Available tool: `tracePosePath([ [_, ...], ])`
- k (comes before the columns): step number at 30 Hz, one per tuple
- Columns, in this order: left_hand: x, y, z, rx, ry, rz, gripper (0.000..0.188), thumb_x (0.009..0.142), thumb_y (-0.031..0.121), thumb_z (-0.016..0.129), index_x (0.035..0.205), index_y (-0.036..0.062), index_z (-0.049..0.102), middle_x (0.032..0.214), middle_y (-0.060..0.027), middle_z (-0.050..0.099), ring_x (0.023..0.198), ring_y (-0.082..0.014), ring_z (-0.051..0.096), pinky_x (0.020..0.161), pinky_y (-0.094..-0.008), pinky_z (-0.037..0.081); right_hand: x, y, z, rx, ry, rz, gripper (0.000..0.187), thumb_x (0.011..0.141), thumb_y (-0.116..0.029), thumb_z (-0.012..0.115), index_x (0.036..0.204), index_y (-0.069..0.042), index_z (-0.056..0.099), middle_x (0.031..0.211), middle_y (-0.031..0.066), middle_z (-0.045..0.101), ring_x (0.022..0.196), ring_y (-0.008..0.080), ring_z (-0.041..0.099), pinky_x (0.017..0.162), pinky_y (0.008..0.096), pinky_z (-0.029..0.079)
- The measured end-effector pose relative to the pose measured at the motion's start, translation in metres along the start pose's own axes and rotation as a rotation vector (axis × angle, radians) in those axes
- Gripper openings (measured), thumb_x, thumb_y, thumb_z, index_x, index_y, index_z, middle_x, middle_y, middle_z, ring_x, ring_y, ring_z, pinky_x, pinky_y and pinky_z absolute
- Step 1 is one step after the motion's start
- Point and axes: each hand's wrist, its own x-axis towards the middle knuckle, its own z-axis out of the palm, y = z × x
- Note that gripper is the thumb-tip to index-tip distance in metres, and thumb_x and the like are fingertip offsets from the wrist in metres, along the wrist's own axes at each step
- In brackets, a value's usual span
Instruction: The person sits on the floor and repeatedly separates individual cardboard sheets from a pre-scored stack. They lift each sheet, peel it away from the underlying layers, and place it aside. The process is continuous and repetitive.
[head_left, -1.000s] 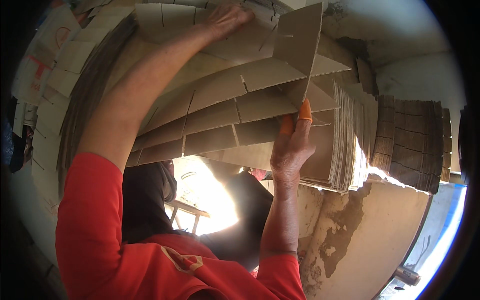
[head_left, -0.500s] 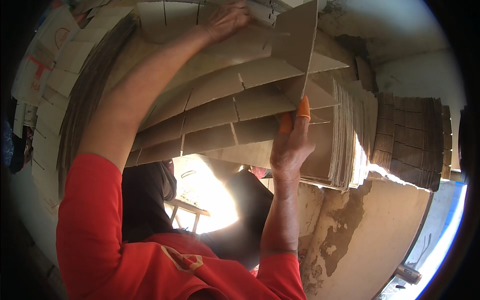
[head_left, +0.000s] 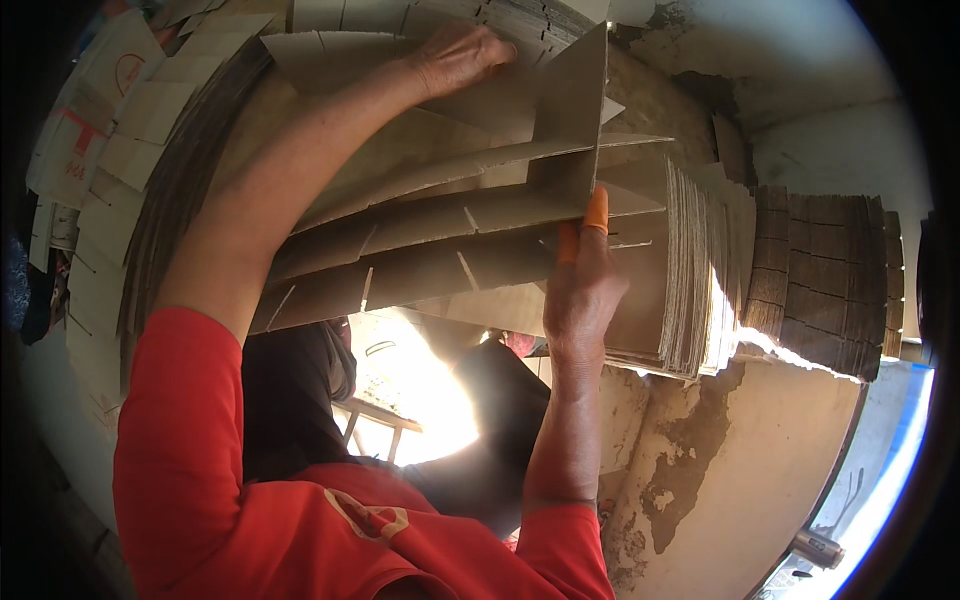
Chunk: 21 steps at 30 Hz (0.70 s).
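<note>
Several long slotted cardboard strips (head_left: 410,225) lie roughly parallel, curving across in front of me. A cardboard cross piece (head_left: 570,115) stands crosswise over their right part. My right hand (head_left: 585,285), with orange finger covers (head_left: 596,210) on two fingers, grips the near lower corner of this cross piece, beside the nearest strips. At the far side my left hand (head_left: 465,62) is closed on the upper edge of another slotted cardboard strip (head_left: 325,65), which passes beneath my left forearm. Its fingertips are partly hidden.
A thick stack of cardboard sheets (head_left: 690,270) stands to the right, with darker slotted bundles (head_left: 830,280) beyond it. More cardboard (head_left: 190,190) is piled at the left. A peeling wall (head_left: 690,450) is at the lower right, and slotted pieces (head_left: 520,25) lie at the far edge.
My left hand has moved slightly right and nearer, and the far strip has come nearer with it. The cross piece and my right hand have shifted a little left.
</note>
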Motion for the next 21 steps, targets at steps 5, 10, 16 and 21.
tracePosePath([
  [5, -0.001, 0.012, -0.001, -0.070, -0.048, -0.035, 0.014, 0.069, -0.005, 0.062, 0.078, 0.0048, 0.057, 0.071, -0.0180, 0.059, 0.069, -0.0370, 0.059, 0.057, -0.0434, 0.046, -0.001, 0.001, 0.001, -0.012, -0.011, 0.006, 0.054, 0.082, 0.006, 0.057, 0.134, 0.004, 0.041, 0.071, 0.0137, 0.062, 0.048, 0.0237, 0.058, 0.042, 0.0339, 0.045],
  [10, -0.007, 0.019, -0.006, -0.207, -0.098, -0.023, 0.012, 0.069, -0.007, 0.061, 0.076, 0.0007, 0.055, 0.071, -0.0205, 0.058, 0.067, -0.0385, 0.058, 0.056, -0.0438, 0.044, 0.002, -0.007, -0.012, -0.137, -0.102, 0.026, 0.054, 0.083, 0.004, 0.055, 0.134, 0.003, 0.041, 0.069, 0.0138, 0.061, 0.049, 0.0257, 0.058, 0.043, 0.0359, 0.045],
  [16, -0.010, 0.033, -0.017, -0.234, -0.198, -0.045, 0.011, 0.069, -0.006, 0.062, 0.073, -0.0019, 0.053, 0.066, -0.0232, 0.054, 0.065, -0.0400, 0.056, 0.056, -0.0446, 0.042, 0.007, -0.017, -0.017, -0.142, -0.216, 0.120, 0.055, 0.080, 0.004, 0.053, 0.134, -0.001, 0.042, 0.066, 0.0145, 0.060, 0.051, 0.0282, 0.060, 0.045, 0.0373, 0.046],
  [21, -0.014, 0.031, -0.012, -0.245, -0.129, -0.091, 0.014, 0.071, -0.004, 0.064, 0.070, -0.0033, 0.050, 0.066, -0.0241, 0.052, 0.064, -0.0411, 0.054, 0.056, -0.0456, 0.040, 0.008, -0.015, -0.020, -0.145, -0.239, 0.057, 0.056, 0.078, 0.006, 0.052, 0.134, 0.000, 0.043, 0.061, 0.0142, 0.058, 0.050, 0.0286, 0.059, 0.046, 0.0381, 0.046],
])
